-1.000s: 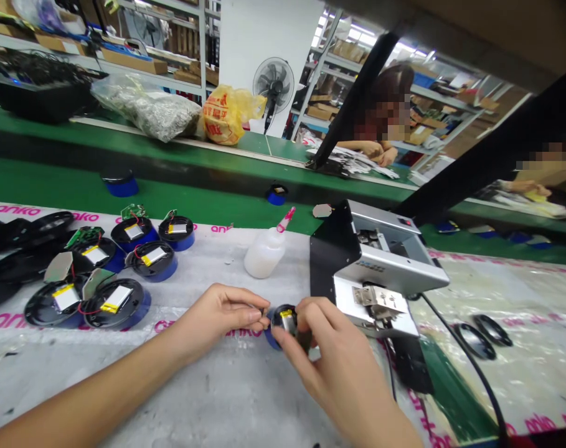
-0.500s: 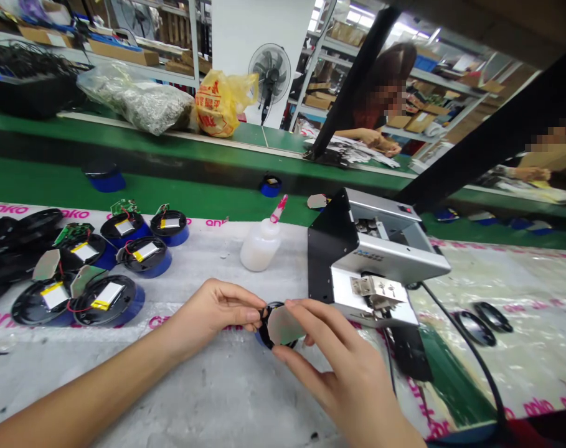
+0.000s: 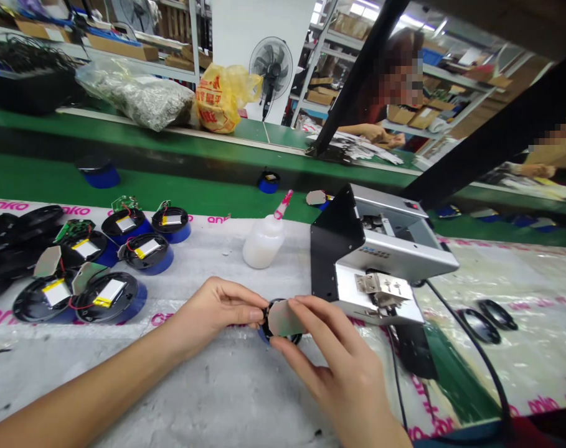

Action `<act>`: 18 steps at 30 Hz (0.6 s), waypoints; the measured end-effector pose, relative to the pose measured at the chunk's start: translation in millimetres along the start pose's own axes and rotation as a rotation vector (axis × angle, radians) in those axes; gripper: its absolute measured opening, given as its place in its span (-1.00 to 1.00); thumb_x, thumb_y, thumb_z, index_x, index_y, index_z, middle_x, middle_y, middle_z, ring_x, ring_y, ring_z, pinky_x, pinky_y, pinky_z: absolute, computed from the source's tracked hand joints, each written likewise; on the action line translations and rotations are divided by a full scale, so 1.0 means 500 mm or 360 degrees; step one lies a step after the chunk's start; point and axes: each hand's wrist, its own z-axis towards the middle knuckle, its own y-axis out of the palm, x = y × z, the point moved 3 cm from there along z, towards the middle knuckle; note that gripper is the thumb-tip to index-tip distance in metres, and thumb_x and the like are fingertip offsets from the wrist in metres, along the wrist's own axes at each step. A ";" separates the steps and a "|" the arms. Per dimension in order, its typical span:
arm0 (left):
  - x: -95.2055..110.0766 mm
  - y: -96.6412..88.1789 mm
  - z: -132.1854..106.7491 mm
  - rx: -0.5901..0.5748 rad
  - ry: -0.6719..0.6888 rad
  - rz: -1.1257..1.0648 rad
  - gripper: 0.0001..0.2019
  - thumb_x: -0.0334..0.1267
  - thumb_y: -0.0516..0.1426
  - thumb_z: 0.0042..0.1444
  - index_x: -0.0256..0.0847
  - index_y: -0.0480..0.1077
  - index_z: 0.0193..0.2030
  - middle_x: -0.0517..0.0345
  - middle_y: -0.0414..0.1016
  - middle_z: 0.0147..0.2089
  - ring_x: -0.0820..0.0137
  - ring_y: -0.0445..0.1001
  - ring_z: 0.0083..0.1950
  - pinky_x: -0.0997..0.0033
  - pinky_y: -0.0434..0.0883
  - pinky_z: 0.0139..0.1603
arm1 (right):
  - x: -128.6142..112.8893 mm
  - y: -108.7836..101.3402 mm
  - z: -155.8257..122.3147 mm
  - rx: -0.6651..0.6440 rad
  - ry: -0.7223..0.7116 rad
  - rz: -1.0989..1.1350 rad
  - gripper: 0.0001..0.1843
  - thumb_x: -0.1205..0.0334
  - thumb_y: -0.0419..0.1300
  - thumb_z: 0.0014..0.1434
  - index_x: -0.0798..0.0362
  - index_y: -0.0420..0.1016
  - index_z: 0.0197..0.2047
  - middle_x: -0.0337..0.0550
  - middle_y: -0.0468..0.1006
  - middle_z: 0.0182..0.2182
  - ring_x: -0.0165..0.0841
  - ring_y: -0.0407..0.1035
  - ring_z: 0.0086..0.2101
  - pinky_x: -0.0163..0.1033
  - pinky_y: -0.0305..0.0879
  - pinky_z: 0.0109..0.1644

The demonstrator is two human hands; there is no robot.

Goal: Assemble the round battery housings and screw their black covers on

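Right hand (image 3: 343,367) has eased across a thin grey many-sided sheet (image 3: 283,318) lying on a round black-and-blue plastic housing (image 3: 269,325).

Left hand (image 3: 215,314) grips the housing's rim, while right fingers (image 3: 313,308) hold the sheet, with the housing between the 2 hands above a white plastic mat (image 3: 193,249). Fitting this cover looks like the step in hand; even pressing seems the next need. Pink "anko" lettering (image 3: 220,219) marks the mat; a blue label on the silver metal machine (image 3: 380,249) is unreadable.
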 end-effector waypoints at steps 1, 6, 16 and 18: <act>0.000 0.001 0.000 -0.0001 0.0007 0.0004 -0.82 -0.30 0.44 -0.16 -0.20 0.67 -0.34 0.15 0.67 -0.43 0.44 0.55 -0.41 0.45 0.48 -0.28 | 0.000 0.001 0.000 0.0005 0.0000 -0.0005 -0.70 0.24 0.22 0.34 0.10 0.39 0.11 0.08 0.49 -0.06 -0.24 0.51 -0.13 -0.22 0.55 -0.12; 0.001 0.006 0.000 -0.0012 0.0031 0.0003 -0.84 -0.30 0.43 -0.13 -0.19 0.68 -0.34 0.17 0.66 -0.44 0.48 0.52 -0.41 0.50 0.45 -0.28 | -0.001 0.008 -0.005 0.0042 0.0012 -0.0078 -0.68 0.22 0.23 0.34 0.12 0.40 0.12 0.10 0.49 -0.04 -0.22 0.50 -0.12 -0.20 0.56 -0.10; -0.012 0.007 0.000 0.0209 0.0072 -0.0134 -0.84 -0.29 0.44 -0.12 -0.18 0.67 -0.34 0.18 0.68 -0.40 0.50 0.56 -0.36 0.58 0.46 -0.27 | -0.026 0.037 -0.017 0.0306 0.0103 -0.0277 -0.66 0.28 0.29 0.29 0.14 0.44 0.11 0.09 0.51 -0.05 -0.19 0.51 -0.10 -0.17 0.55 -0.05; -0.013 0.008 -0.001 0.0233 0.0090 -0.0155 -0.85 -0.29 0.44 -0.11 -0.19 0.66 -0.34 0.20 0.67 -0.43 0.52 0.54 -0.38 0.60 0.44 -0.31 | -0.027 0.041 -0.017 0.0307 0.0111 -0.0280 -0.65 0.28 0.29 0.29 0.14 0.44 0.12 0.09 0.51 -0.04 -0.18 0.50 -0.09 -0.16 0.55 -0.04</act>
